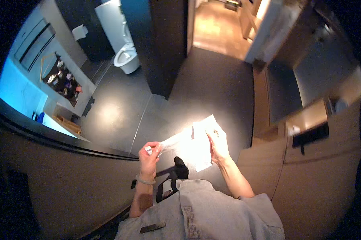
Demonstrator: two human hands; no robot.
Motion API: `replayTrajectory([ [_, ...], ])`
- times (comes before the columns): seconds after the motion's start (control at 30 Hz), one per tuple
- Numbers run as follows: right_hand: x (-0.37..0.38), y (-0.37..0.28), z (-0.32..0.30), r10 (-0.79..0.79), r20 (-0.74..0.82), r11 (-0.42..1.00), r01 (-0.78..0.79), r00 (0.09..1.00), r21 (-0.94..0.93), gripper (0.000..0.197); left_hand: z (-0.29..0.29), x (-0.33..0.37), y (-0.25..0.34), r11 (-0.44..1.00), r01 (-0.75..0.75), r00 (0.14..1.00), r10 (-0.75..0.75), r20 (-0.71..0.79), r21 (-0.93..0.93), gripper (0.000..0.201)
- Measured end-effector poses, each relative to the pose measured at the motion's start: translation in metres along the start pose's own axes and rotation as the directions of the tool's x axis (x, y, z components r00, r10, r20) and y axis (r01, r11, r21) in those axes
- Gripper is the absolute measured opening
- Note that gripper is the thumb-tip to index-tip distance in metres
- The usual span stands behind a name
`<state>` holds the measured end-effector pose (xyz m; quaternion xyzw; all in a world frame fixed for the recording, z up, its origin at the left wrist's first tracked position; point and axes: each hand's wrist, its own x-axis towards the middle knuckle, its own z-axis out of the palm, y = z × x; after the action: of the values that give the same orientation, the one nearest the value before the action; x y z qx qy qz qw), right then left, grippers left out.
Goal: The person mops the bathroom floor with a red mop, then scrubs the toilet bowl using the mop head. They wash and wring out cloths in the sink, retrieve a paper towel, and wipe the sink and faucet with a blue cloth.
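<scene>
Pinching the white strip [173, 141], the left hand [149, 159] should press lightly, avoiding creases; the right hand [219, 144] grips the white sheet [201, 150]

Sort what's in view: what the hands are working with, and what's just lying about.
Working with:
White sheet-like item, held by left hand and right hand
Small white piece in the left hand

Just around:
Toilet
White paper, upper left
Black object, right

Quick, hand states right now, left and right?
Left hand: closed, holding the end of a white strip.
Right hand: closed, holding a white sheet; glare hides whether strip and sheet join.
</scene>
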<state>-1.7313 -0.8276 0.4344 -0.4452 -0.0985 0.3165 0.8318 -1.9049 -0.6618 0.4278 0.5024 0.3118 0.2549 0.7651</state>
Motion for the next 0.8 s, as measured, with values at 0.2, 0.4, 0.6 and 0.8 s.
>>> replayTrajectory([
  [0.2, 0.141, 0.033, 0.088, 0.225, 0.124, 0.974, -0.227, 0.966, 0.002, 0.016, -0.053, 0.108, 0.054, 0.892, -0.146, 0.979, 0.067, -0.193, -0.427, 0.023],
  [0.4, 0.246, 0.118, 0.215, 0.413, 0.274, 0.902, -0.432, 0.869, 0.012, 0.019, -0.093, 0.211, 0.074, 0.702, -0.304, 0.931, 0.077, -0.355, -0.644, 0.026],
  [0.6, 0.396, 0.197, 0.308, 0.617, 0.406, 0.781, -0.461, 0.674, -0.422, 0.02, -0.214, 0.33, 0.131, 0.657, -0.612, 0.64, 0.083, -0.764, -0.441, 0.019],
  [0.8, 0.503, 0.267, 0.456, 0.594, 0.474, 0.795, -0.567, 0.651, -0.217, 0.022, -0.302, 0.361, 0.171, 0.877, -0.405, 0.622, 0.055, -0.781, -0.26, 0.022],
])
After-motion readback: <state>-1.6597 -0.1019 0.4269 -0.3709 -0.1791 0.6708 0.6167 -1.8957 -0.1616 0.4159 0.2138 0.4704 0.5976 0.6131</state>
